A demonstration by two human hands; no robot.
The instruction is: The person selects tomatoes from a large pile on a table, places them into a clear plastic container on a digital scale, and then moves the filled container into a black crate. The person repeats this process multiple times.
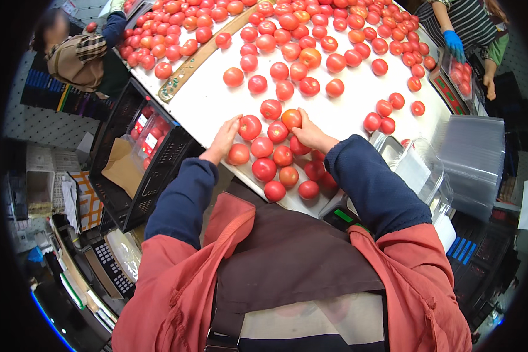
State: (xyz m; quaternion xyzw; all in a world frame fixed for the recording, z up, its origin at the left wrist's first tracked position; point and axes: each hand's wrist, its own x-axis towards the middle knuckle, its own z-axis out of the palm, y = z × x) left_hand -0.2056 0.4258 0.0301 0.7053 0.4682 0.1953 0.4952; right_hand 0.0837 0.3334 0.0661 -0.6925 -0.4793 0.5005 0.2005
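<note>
A white work table point(211, 94) lies before me with many loose tomatoes on it. My left hand point(225, 137) rests against the left side of a large red tomato point(250, 127); its fingers are partly hidden. An orange-red tomato point(291, 119) is in my right hand point(311, 133), with the fingers behind it and the thumb at its lower side. Between and below my hands, several red tomatoes point(264, 169) form a close group near the table's front edge. My right forearm hides part of that group.
A wooden divider point(202, 55) crosses the table. Left stands a black crate point(136, 193) with packed tomatoes. At right are clear plastic trays point(416, 167), stacked clear lids point(471, 163) and a scale point(449, 86). One person point(77, 57) works at far left, another point(464, 26), blue-gloved, at far right.
</note>
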